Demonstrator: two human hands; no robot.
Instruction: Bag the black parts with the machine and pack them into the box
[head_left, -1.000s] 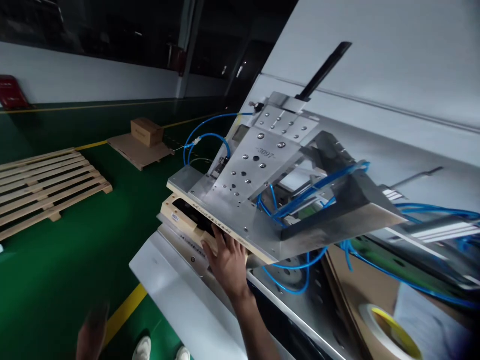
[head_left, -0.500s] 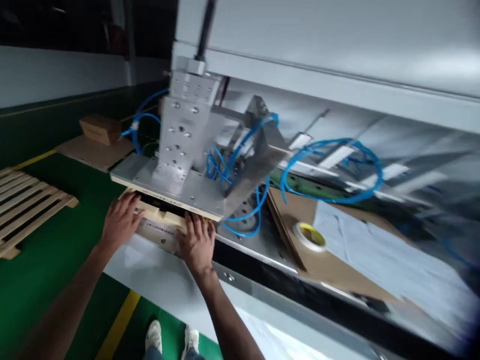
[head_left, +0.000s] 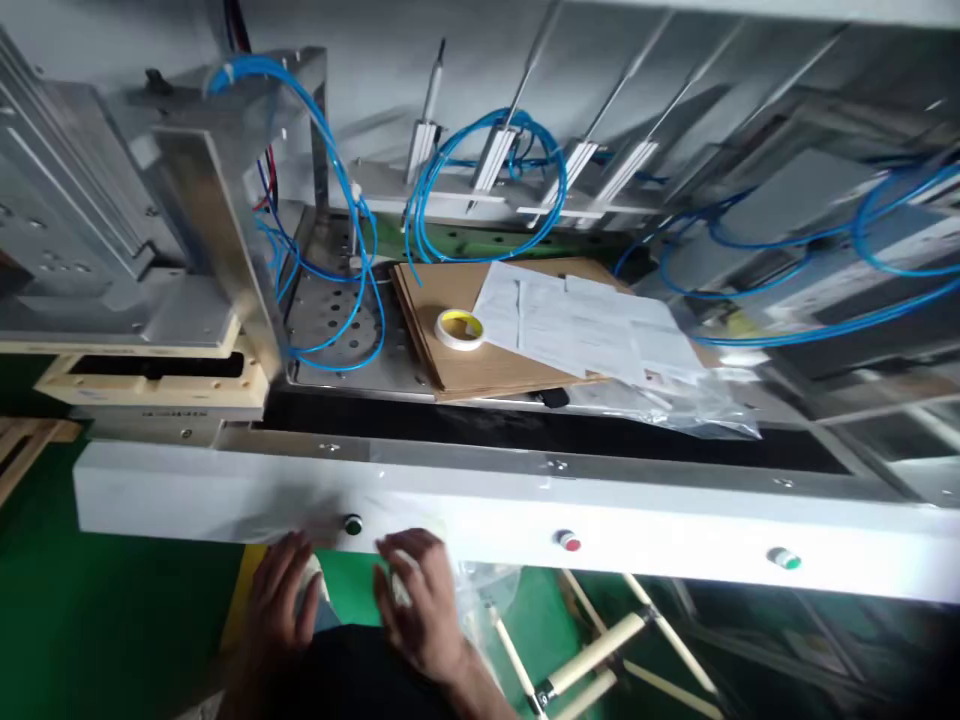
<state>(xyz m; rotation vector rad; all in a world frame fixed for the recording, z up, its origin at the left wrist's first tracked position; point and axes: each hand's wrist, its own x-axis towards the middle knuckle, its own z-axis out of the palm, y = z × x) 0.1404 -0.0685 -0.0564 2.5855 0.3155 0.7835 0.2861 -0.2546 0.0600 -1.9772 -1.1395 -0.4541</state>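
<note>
A green floor (head_left: 97,600) with a yellow stripe (head_left: 241,600) lies under and in front of the long white machine front (head_left: 480,520), and slats of a wooden pallet (head_left: 30,435) show at the left edge. Pale tubular framing (head_left: 592,655) stands below on the near right. Behind, a grey-white panel (head_left: 420,60) catches dull light, while the right side falls into shadow.

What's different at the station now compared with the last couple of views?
Both hands have let go of the cream block: the left hand and right hand have drawn back to the lower edge of the white panel, empty. The view has swung right. The block remains under the metal plate, and the tape roll remains on the cardboard beside the papers.
</note>
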